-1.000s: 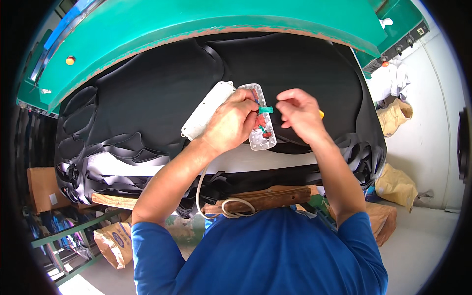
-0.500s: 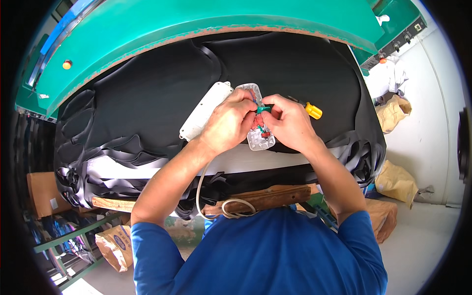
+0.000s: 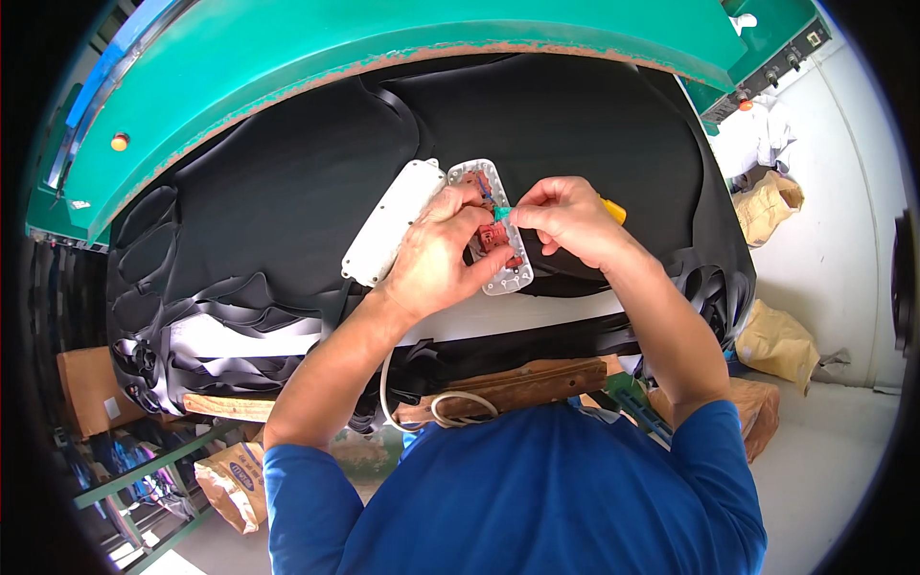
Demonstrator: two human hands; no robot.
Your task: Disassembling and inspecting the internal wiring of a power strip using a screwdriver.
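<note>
An opened white casing (image 3: 505, 282), shaped like a power strip half, lies on the black sheet material with red parts and some wires inside. My left hand (image 3: 431, 251) is closed around it, fingers at its inner parts and thumb near its lower end. Between thumb and fingertips, my right hand (image 3: 572, 222) pinches a small green piece (image 3: 501, 213) at the casing's right edge; its exact kind is unclear. Beside my left hand lies the long white other half (image 3: 391, 225). A yellow-handled tool (image 3: 614, 210) is partly hidden behind my right hand.
Layered black sheets (image 3: 287, 163) cover the work surface, curling at their edges. A green machine beam (image 3: 402, 38) spans the far side. A pale cord (image 3: 386, 383) hangs over the wooden edge board (image 3: 537, 380). Paper sacks (image 3: 774, 343) stand at right, a carton (image 3: 91, 388) at left.
My right hand has drawn back slightly to the right and up with the green piece. My left hand has opened out farther over the casing, and more of the yellow handle is covered.
</note>
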